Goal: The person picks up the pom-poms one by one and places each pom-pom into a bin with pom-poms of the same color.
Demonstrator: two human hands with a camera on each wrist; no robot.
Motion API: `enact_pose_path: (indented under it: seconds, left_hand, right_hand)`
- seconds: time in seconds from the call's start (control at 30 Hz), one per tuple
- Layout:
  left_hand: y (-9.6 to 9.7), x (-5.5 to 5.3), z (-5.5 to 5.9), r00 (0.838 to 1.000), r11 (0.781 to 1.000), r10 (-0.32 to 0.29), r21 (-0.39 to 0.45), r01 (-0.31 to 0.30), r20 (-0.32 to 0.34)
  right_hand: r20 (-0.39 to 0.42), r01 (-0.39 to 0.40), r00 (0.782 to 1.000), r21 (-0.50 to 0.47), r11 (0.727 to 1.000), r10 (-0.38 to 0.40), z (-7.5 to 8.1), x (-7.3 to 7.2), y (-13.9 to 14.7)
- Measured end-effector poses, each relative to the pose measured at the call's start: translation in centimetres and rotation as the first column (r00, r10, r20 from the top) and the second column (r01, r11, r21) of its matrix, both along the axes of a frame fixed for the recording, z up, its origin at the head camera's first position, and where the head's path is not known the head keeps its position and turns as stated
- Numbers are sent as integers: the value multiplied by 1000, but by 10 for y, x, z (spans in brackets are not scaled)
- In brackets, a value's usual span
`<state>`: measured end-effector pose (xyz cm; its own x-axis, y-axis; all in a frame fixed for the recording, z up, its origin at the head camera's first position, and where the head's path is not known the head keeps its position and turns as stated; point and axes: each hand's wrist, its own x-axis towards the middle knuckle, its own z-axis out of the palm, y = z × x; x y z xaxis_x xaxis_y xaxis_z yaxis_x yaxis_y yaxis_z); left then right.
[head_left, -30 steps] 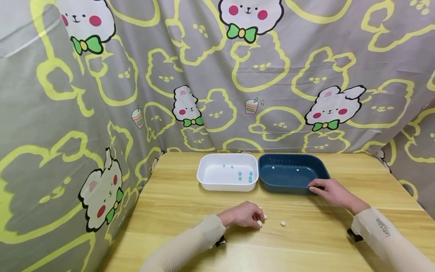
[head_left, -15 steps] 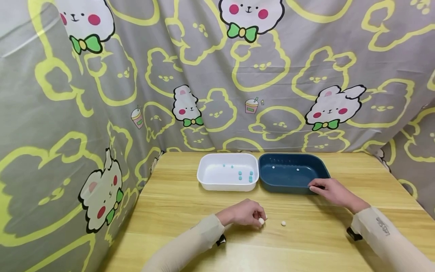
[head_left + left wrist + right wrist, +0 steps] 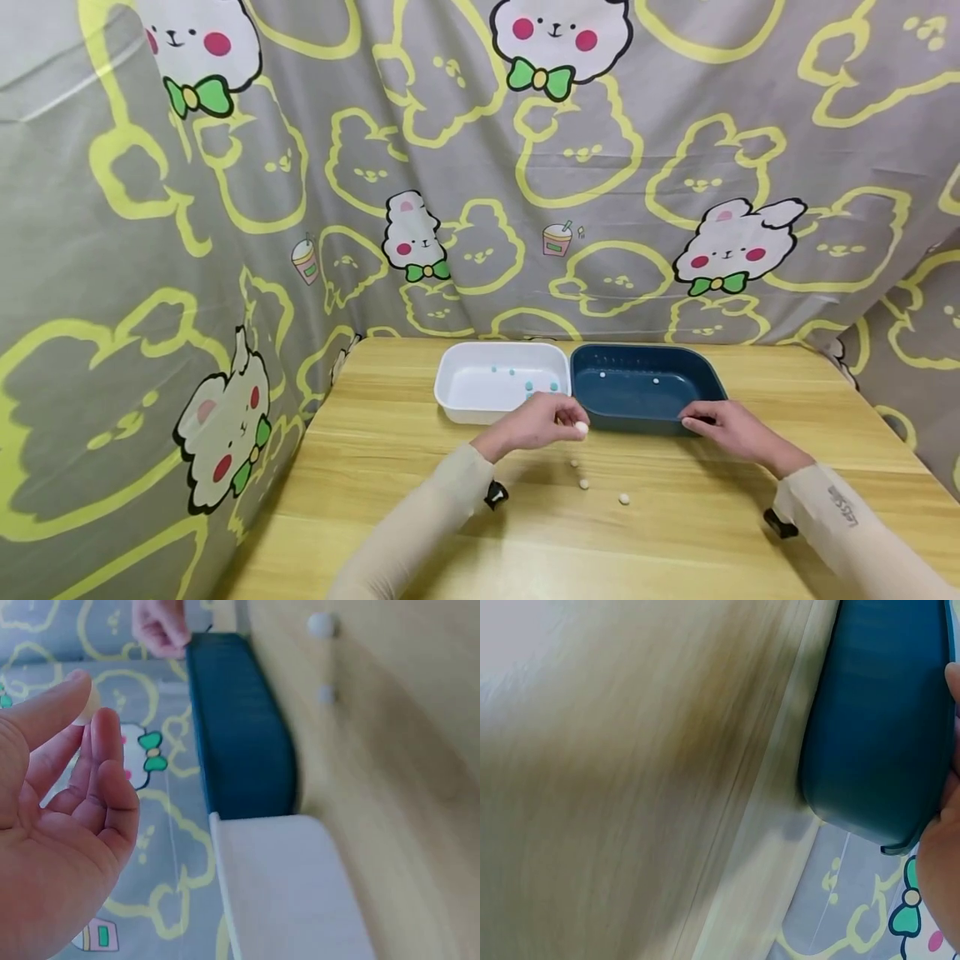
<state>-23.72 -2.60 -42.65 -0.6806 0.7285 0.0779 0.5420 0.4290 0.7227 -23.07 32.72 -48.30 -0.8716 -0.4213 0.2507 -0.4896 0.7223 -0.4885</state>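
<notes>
My left hand [image 3: 531,423] pinches a small white ball [image 3: 581,427] between thumb and fingertips, raised over the table in front of the two trays. In the left wrist view the ball [image 3: 91,705] shows partly behind the thumb. My right hand [image 3: 738,431] holds the front right corner of the dark blue tray [image 3: 630,422], thumb outside the wall and fingers at the rim. Two white balls lie inside that tray. Three more white balls, a near one [image 3: 624,499], a middle one [image 3: 584,484] and a far one [image 3: 573,463], lie on the table.
A white tray [image 3: 468,414] stands against the blue one on its left, with several small turquoise pieces [image 3: 512,372] inside; my left hand hides some of its front right part. The wooden table [image 3: 390,475] ends at a patterned curtain [image 3: 480,167].
My left hand has picked the white ball up from the table and moved it up and forward, toward the trays. The right hand stays at the blue tray's corner.
</notes>
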Motion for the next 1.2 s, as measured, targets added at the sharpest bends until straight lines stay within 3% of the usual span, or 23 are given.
enact_pose_path:
  seconds: [0.2,0.63,1.0,1.2]
  left_hand:
    - [6,-17,9,998,997,56,45,-57,35]
    - [28,-45,12,981,981,192,25,-193,37]
    - [41,-65,12,976,975,218,-25,-219,-29]
    - [48,-71,6,970,969,242,-46,-242,-16]
  right_hand:
    - [-6,-5,1000,-8,1000,5,4,3,-1]
    - [12,1,1000,4,1000,-1,3,0,1]
    - [6,12,1000,-4,1000,-12,5,1,-3]
    - [28,11,1000,3,1000,-11,6,3,-1]
